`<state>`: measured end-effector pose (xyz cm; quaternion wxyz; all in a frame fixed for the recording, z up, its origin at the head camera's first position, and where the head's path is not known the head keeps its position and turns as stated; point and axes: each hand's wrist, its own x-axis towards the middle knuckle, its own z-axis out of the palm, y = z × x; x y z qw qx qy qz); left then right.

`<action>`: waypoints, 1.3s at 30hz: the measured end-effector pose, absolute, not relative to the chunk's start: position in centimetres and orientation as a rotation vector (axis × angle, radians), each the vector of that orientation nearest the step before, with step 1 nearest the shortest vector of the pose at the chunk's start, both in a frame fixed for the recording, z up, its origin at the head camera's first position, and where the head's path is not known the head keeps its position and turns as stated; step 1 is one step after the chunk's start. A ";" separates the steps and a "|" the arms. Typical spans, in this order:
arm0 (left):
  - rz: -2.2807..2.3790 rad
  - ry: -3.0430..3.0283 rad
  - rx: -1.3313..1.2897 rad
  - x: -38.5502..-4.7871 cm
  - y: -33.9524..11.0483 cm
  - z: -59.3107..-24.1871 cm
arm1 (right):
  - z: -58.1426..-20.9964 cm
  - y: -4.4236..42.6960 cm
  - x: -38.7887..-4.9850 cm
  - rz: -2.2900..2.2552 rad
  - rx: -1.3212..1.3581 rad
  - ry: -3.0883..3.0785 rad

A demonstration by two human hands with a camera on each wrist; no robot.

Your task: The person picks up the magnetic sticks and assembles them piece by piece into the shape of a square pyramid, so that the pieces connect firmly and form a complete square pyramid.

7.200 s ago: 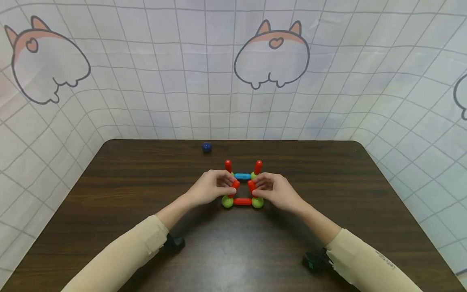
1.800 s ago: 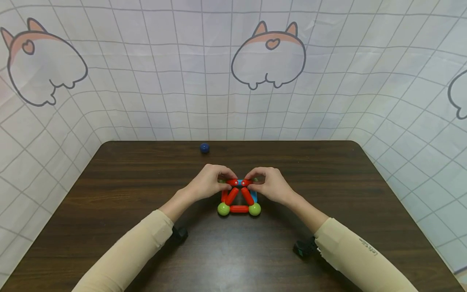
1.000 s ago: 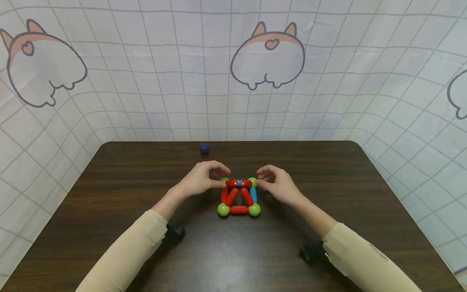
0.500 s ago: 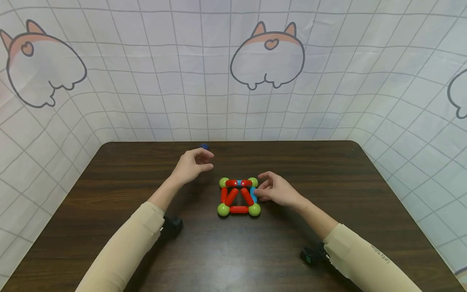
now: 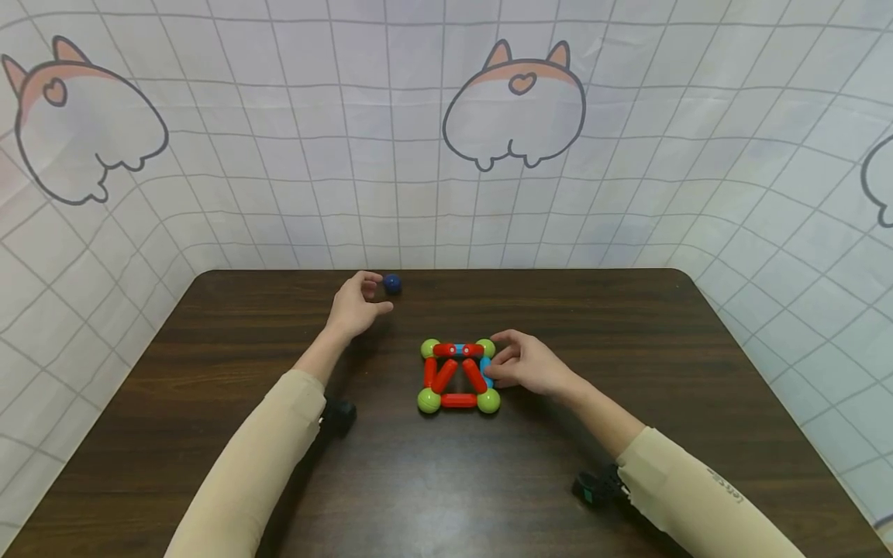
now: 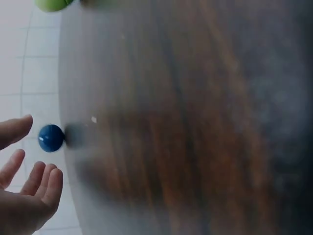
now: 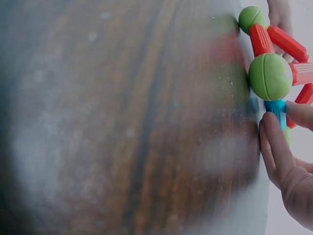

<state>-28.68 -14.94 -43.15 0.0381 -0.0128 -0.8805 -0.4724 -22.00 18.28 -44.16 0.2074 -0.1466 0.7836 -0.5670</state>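
Observation:
A frame of magnetic building rods and green balls lies in the middle of the table. Its near edge is a red rod (image 5: 458, 401) between a green ball (image 5: 429, 401) and another green ball (image 5: 488, 401). Several red rods lean inward and upward from the corners. My right hand (image 5: 533, 366) pinches the blue rod (image 7: 277, 108) on the right side, thumb and fingertips on either side of it. Near the far edge, my left hand (image 5: 352, 308) reaches around a dark blue ball (image 5: 393, 284), thumb and fingers spread apart. The left wrist view shows the ball (image 6: 51, 138) between them, seemingly untouched.
The dark wooden table (image 5: 446, 473) has rounded far corners. A white gridded cloth (image 5: 314, 155) with cartoon prints rises behind it and at both sides. A black wrist camera (image 5: 339, 417) hangs below the left sleeve, another wrist camera (image 5: 593, 488) below the right.
The upright red rods were tilted inward. Both hands then let go of them; the left moved up and left to the blue ball, the right down to the blue rod.

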 end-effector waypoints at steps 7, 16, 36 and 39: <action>-1.488 -2.741 0.003 -29.8 -15.4 -43.9 | -44.3 18.5 -22.1 -1.585 -0.439 2.168; -1.515 -2.799 -0.066 -30.9 -15.4 -44.0 | -44.3 18.6 -21.9 -1.583 -0.445 2.161; -1.413 -2.925 -0.107 -31.5 -14.4 -43.4 | -44.5 18.7 -21.8 -1.564 -0.444 2.180; -1.388 -2.919 -0.113 -31.4 -14.4 -43.3 | -44.3 18.7 -21.8 -1.570 -0.449 2.177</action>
